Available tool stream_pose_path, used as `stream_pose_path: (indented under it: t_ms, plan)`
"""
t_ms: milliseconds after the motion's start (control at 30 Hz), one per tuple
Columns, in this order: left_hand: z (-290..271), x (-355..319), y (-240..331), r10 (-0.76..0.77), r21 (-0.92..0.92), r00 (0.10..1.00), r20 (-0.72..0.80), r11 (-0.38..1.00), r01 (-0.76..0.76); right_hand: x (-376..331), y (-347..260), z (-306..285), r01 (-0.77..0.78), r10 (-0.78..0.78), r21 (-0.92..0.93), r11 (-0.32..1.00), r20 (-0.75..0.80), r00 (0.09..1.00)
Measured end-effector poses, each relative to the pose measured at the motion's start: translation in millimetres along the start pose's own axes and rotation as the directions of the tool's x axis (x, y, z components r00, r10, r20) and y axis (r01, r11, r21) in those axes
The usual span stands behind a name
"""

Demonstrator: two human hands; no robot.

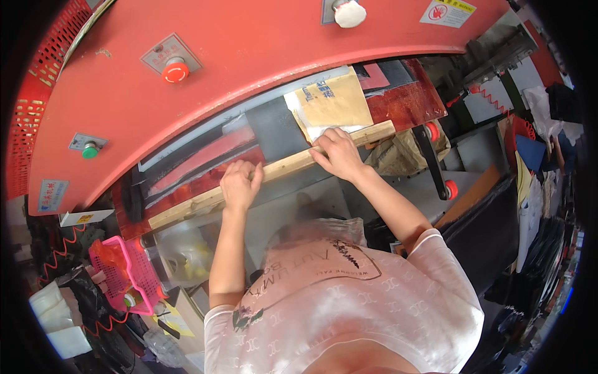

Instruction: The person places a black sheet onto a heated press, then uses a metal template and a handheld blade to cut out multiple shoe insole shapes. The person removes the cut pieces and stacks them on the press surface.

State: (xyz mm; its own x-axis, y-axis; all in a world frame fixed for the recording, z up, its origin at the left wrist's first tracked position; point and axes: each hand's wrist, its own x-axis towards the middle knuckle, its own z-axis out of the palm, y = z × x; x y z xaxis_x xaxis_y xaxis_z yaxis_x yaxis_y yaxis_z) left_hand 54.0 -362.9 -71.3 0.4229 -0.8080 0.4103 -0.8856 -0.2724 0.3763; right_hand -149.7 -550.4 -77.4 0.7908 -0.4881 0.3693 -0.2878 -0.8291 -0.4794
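Observation:
A long wooden bar (289,166) runs slantwise along the near edge of a red machine's bed. My left hand (240,186) is closed over the bar left of its middle, fingertips on the far side. Further right, my right hand (339,154) curls over the same bar. Its fingertips meet the near edge of a tan paper sheet or packet (333,103), which lies on the bed with a white patch at its left side. Left of the sheet are a dark grey plate (271,128) and a pink-red strip (205,161).
A large red machine housing (237,37) arches over the bed, bearing a red button (175,71), a green button (90,149) and a white knob (349,14). A pink plastic basket (134,274) stands lower left. A black bracket with red rollers (450,189) juts out at right.

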Motion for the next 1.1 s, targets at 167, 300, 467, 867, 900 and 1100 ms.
stream_pose_path:
  t_ms: [167, 300, 467, 867, 900, 1100]
  plan:
    - [-10, -20, 14, -0.023, 0.004, 0.999, 0.032, 1.0, 0.023, -21, -16, -8, -0.012, 0.012, -0.009, 1.0, 0.013, 1.0]
    - [-32, -55, 41, -0.013, -0.001, 0.987, 0.162, 1.0, 0.014, -48, -45, -53, 0.019, -0.013, -0.02, 1.0, 0.295, 0.955]
    - [-71, -53, 67, 0.189, -0.157, 0.919, 0.346, 0.977, -0.142, -19, -67, -122, -0.233, 0.015, 0.532, 0.814, 0.382, 0.924]
    - [-90, -71, 71, 0.279, -0.12, 0.948, 0.155, 0.957, -0.263, -18, -4, -221, -0.429, 0.133, 0.824, 0.369, 0.41, 0.902]
    - [-90, -77, 73, 0.29, -0.128, 0.945, 0.151, 0.954, -0.272, -28, -3, -219, -0.513, 0.248, 0.711, 0.481, 0.451, 0.858]
    - [-96, -95, 89, 0.417, -0.186, 0.886, 0.205, 0.905, -0.383, -67, -47, -115, -0.126, 0.081, 0.265, 0.956, 0.171, 0.982]
